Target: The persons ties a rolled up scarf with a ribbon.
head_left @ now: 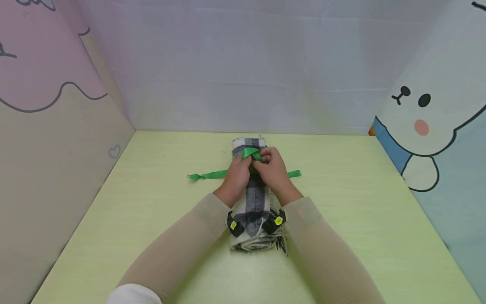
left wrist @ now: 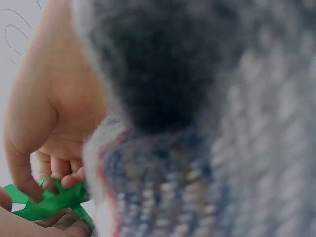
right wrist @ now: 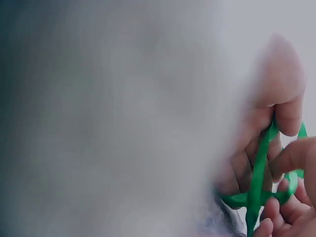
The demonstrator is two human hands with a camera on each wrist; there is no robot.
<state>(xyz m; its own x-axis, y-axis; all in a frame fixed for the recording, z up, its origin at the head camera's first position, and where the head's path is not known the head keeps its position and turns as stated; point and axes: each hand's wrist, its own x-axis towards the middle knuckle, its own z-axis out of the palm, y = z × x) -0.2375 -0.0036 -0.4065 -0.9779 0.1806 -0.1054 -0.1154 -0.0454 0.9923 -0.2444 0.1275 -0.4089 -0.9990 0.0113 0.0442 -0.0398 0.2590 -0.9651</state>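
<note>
Sleeves (head_left: 176,247) | plaid roll (head_left: 255,200): grey-white, fringed | green ribbon (head_left: 248,153): glossy, looped | grip: left hand (head_left: 238,175), right hand (head_left: 274,169) pinching ribbon

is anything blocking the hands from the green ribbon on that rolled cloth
Nothing visible does: the left hand and right hand both have their fingers on the green ribbon, and the rolled cloth lies underneath it, not in between.

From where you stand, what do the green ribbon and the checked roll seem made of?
The green ribbon: probably satin-like synthetic, smooth, its folds catching light. The checked roll: soft woven cloth, perhaps wool or acrylic, showing coarse yarns and fringe.
</note>
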